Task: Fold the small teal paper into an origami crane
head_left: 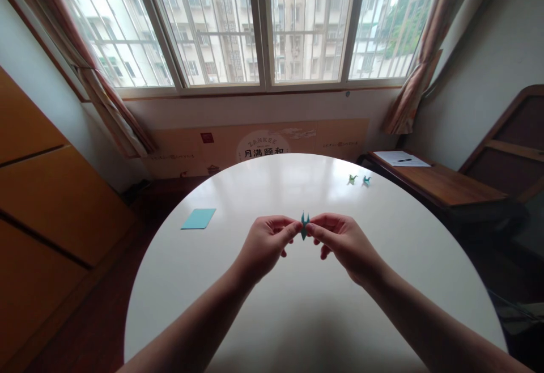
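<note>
Above the middle of the white round table (204, 293) I hold a small folded teal paper piece (304, 229), with two thin points standing up and one pointing down. My left hand (271, 240) pinches its left side between thumb and forefinger. From the other side, my right hand (338, 240) pinches it the same way. The remaining fingers of both hands are curled below. To the left lies a flat square of light blue paper (198, 219). At the far right stand two small folded paper cranes, a green one (352, 179) and a blue one (366, 180).
A wooden chair (476, 186) beside the table's right edge bears a white sheet (399, 159) with a black pen (405, 160) on it. Behind the table, a printed cardboard panel (178, 146) leans under the barred window. An orange-brown cabinet (46, 203) stands at the left.
</note>
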A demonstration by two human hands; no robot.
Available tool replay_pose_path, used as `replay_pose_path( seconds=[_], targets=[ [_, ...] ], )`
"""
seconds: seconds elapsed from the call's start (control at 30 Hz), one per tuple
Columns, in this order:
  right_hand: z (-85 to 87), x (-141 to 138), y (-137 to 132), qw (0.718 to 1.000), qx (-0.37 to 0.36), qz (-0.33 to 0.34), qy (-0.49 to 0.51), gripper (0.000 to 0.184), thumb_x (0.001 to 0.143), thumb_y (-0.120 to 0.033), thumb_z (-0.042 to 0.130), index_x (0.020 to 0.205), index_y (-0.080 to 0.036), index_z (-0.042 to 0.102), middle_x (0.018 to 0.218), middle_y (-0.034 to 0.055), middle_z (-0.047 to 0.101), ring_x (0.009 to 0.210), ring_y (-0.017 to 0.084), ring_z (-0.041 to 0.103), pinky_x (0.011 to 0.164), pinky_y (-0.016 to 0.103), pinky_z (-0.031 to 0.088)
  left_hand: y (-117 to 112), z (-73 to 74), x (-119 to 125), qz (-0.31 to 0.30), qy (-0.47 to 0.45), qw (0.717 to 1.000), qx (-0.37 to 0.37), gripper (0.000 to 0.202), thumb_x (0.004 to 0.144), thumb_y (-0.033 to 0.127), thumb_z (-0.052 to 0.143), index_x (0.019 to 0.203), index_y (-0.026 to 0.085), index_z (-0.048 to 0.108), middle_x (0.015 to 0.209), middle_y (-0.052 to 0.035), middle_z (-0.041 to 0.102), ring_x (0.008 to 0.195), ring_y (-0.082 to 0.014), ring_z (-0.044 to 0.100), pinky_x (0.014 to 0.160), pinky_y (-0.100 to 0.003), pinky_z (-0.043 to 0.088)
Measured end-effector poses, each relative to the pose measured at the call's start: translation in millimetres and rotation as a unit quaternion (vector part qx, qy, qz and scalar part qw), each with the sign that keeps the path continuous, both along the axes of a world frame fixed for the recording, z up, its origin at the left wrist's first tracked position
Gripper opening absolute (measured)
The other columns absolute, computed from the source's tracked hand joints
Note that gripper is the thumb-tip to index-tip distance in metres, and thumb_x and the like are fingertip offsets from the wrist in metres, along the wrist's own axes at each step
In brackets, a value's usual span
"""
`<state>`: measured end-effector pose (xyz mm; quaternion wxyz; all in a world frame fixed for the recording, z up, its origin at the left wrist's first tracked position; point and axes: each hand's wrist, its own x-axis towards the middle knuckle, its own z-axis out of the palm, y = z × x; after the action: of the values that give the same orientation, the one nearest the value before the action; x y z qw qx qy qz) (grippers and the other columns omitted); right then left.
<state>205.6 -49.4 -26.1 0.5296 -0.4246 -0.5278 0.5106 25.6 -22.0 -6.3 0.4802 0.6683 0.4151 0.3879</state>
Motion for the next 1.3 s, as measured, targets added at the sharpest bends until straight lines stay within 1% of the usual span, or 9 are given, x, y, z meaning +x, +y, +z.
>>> replay_pose_path(
  seconds=[0.13,0.27,0.43,0.57,0.77,0.9,1.07,1.2,1.3],
  targets=[
    [-3.1,-0.6,0.2,0.999,0.021,-0.026,0.001,0.032,0.08,-0.046,0.078,0.085,-0.015,0.077,0.072,0.0048,0.068,0.061,0.014,0.055,0.045,0.022,0.046,-0.6,0.4,-0.4,0.006,0.003,1.0,0.006,0.037,0.083,0.048,0.07,0.089,0.012,0.079,0.065,-0.0038,0.064,0.057,-0.0138,0.054,0.044,-0.021,0.045],
    [-5.1,-1.5,0.4,0.999,0.029,-0.033,-0.003,0.031,0.08,-0.046,0.078,0.086,-0.015,0.078,0.069,0.0038,0.068,0.061,0.015,0.057,0.045,0.023,0.047,-1.1,0.9,-0.6,0.0,-0.003,1.0,0.006,0.032,0.078,0.043,0.076,0.091,0.013,0.079,0.072,-0.0062,0.069,0.062,-0.0155,0.057,0.043,-0.021,0.046],
    [-3.1,-2.6,-1.5,1.0,0.025,-0.015,-0.003,0.033,0.08,-0.047,0.078,0.091,-0.015,0.079,0.077,0.0069,0.073,0.066,0.016,0.06,0.045,0.022,0.048,-1.8,2.7,0.9,0.003,-0.046,0.998,-0.031,0.028,0.075,0.039,0.077,0.08,0.012,0.075,0.066,-0.0029,0.064,0.057,-0.0119,0.053,0.043,-0.019,0.043],
    [-2.7,-2.6,-2.2,1.0,0.021,0.008,0.0,0.032,0.081,-0.045,0.078,0.093,-0.016,0.079,0.084,0.008,0.074,0.07,0.017,0.062,0.046,0.022,0.049,-2.3,3.5,2.4,0.009,-0.072,0.996,-0.045,0.026,0.074,0.037,0.077,0.078,0.011,0.075,0.062,-0.001,0.06,0.056,-0.0109,0.05,0.043,-0.018,0.042],
    [-4.6,-0.9,-2.5,0.999,0.043,-0.017,-0.029,0.026,0.082,-0.039,0.075,0.09,-0.015,0.077,0.069,0.002,0.067,0.055,0.012,0.052,0.041,0.021,0.041,-3.5,0.3,3.7,-0.008,-0.052,0.998,-0.031,0.024,0.074,0.034,0.08,0.084,0.012,0.077,0.067,-0.0034,0.065,0.058,-0.0124,0.052,0.043,-0.019,0.044],
    [-0.9,-2.7,-5.2,0.995,0.069,-0.035,-0.062,0.019,0.083,-0.034,0.07,0.083,-0.015,0.074,0.066,0.0011,0.063,0.053,0.011,0.05,0.042,0.02,0.04,-5.2,-0.2,3.3,-0.008,-0.03,1.0,0.001,0.023,0.075,0.032,0.078,0.085,0.012,0.077,0.07,-0.0056,0.067,0.062,-0.0148,0.055,0.043,-0.02,0.045],
    [1.3,-7.6,-8.7,0.99,0.092,-0.039,-0.103,0.013,0.082,-0.028,0.067,0.079,-0.016,0.071,0.07,0.0025,0.064,0.061,0.014,0.053,0.045,0.02,0.043,-6.5,0.6,4.3,-0.001,-0.026,1.0,0.01,0.016,0.074,0.027,0.072,0.078,0.011,0.073,0.066,-0.0039,0.064,0.058,-0.013,0.053,0.044,-0.021,0.045],
    [-2.8,-7.8,-7.3,0.994,0.081,-0.014,-0.071,0.018,0.084,-0.035,0.068,0.085,-0.017,0.072,0.077,0.0042,0.065,0.071,0.017,0.058,0.046,0.022,0.048,-5.0,-0.3,5.0,0.002,-0.058,0.998,-0.022,0.013,0.071,0.025,0.072,0.073,0.012,0.071,0.062,-0.0009,0.061,0.055,-0.011,0.05,0.043,-0.019,0.042],
    [-5.8,-6.0,-4.4,0.997,0.062,-0.006,-0.046,0.022,0.085,-0.038,0.07,0.087,-0.017,0.071,0.077,0.0038,0.065,0.072,0.018,0.06,0.046,0.022,0.05,-3.4,-0.9,3.9,-0.004,-0.067,0.997,-0.048,0.015,0.072,0.028,0.075,0.074,0.013,0.073,0.062,-0.0008,0.063,0.054,-0.0099,0.049,0.043,-0.018,0.041]
  ],
)
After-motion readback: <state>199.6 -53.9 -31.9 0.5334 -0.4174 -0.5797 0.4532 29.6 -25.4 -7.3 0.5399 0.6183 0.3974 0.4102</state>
